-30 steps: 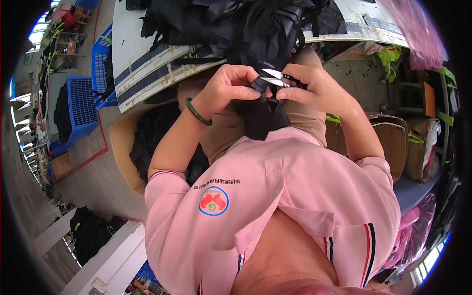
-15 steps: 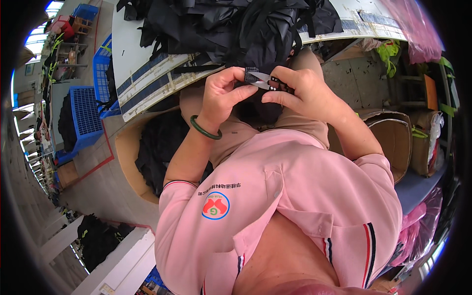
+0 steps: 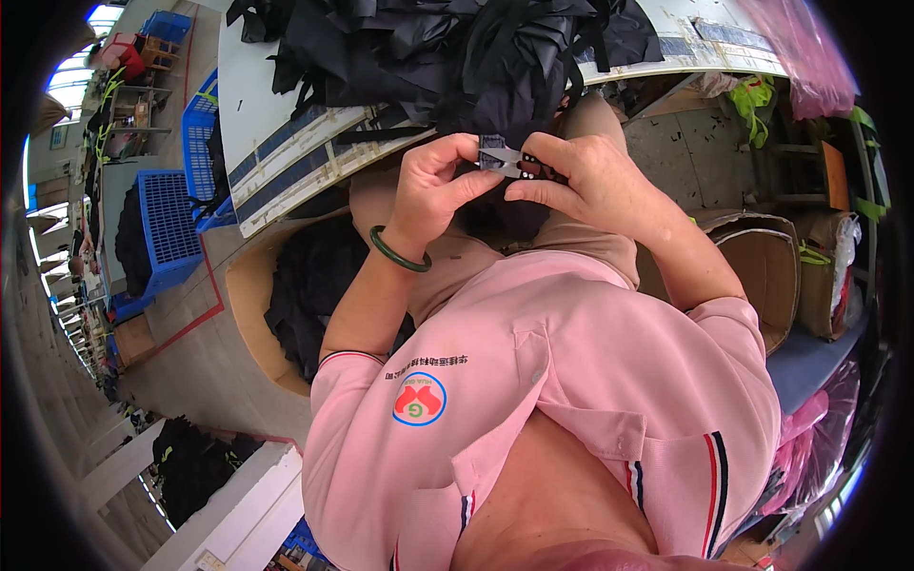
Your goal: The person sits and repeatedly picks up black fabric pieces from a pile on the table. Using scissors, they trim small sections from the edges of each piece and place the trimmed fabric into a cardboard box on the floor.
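My left hand (image 3: 440, 183), with a dark green bangle (image 3: 400, 249) at its wrist, pinches a small black fabric piece (image 3: 491, 143) between thumb and fingers. In my right hand (image 3: 583, 179) are small thread snips (image 3: 508, 163) with metal blades and a dark handle. The blades point left and lie against the fabric piece, close to my left fingertips. Just beyond both hands, a heap of black fabric pieces (image 3: 428, 57) covers part of the white table (image 3: 249, 105) and hangs over its near edge.
An open cardboard box (image 3: 249, 295) holding black fabric stands by my left side. Blue plastic crates (image 3: 173, 228) are farther left on the floor. More cardboard boxes (image 3: 762, 252) stand at right. Pink plastic sheeting (image 3: 809, 62) hangs at the far right corner.
The blades of the snips, spread apart before, now look closer together over the fabric piece. The fabric piece has tilted and shifted slightly right. Both hands stay in nearly the same place.
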Demonstrator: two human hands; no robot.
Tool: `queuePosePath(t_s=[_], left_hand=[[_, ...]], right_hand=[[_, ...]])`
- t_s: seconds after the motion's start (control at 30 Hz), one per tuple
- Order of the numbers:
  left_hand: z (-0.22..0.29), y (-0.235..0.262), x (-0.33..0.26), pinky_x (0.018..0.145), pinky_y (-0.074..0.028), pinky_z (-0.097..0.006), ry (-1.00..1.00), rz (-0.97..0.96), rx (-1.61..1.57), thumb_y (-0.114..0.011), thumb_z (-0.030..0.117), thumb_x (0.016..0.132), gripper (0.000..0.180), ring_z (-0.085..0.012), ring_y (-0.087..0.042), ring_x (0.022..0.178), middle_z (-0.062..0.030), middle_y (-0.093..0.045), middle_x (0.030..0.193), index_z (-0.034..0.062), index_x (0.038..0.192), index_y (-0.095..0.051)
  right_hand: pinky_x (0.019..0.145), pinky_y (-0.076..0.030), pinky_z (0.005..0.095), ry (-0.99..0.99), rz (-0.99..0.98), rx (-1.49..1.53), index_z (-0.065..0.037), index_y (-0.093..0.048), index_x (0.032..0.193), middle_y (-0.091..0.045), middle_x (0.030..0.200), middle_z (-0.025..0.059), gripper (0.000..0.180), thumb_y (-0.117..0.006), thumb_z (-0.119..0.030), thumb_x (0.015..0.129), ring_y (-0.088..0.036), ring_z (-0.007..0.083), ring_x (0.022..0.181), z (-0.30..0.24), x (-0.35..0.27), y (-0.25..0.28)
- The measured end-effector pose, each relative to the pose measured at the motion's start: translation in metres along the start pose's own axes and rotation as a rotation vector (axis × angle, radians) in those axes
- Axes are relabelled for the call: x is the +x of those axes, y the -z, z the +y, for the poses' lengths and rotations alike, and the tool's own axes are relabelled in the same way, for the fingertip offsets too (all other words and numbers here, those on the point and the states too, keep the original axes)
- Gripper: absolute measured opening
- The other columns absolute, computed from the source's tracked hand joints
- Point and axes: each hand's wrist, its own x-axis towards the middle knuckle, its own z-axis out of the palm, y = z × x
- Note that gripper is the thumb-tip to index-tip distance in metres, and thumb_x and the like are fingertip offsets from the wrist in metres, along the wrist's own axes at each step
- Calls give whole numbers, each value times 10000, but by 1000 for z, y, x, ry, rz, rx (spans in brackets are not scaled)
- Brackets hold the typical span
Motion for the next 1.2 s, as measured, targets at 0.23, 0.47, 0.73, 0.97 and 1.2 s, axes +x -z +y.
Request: queuePosePath(t_s=[0.23,0.47,0.73,0.97,1.2], left_hand=[[3,-1,0,845,-463,-270,-24,-22,67,-625,-73,791,133,-133,-601,892,-85,-658,964,-24,913,-638],[3,-2,0,836,-468,-256,-34,-2,123,-649,-49,787,98,-113,-603,884,-83,-677,960,-24,881,-638],[7,12,-9,811,-468,-250,-2,50,355,-655,-30,779,65,-113,-607,852,-57,-676,912,-16,838,-631],[-19,137,-110,694,-490,-397,630,-57,1242,-672,154,699,202,-376,-607,772,-196,-624,803,14,828,-603],[-89,179,-265,825,-486,-379,1309,-726,1097,-680,415,768,426,-319,-646,898,-182,-680,914,21,929,-706]], right_hand=[[524,-456,402,50,19,-121,-61,-561,829,-612,612,99,365,-644,-416,833,-603,318,574,0,-3,1],[499,-439,400,65,23,-173,-64,-563,818,-579,578,113,342,-650,-395,834,-582,317,545,2,-5,0],[526,-435,400,-18,77,33,-33,-542,807,-586,610,137,366,-658,-378,839,-584,341,583,10,-2,-5],[610,-440,447,-199,120,-7,-29,-502,949,-606,676,189,373,-618,-376,876,-595,396,675,48,4,-9],[664,-446,464,-194,87,63,-29,-480,984,-629,783,204,313,-615,-292,883,-603,408,776,69,21,-39]])
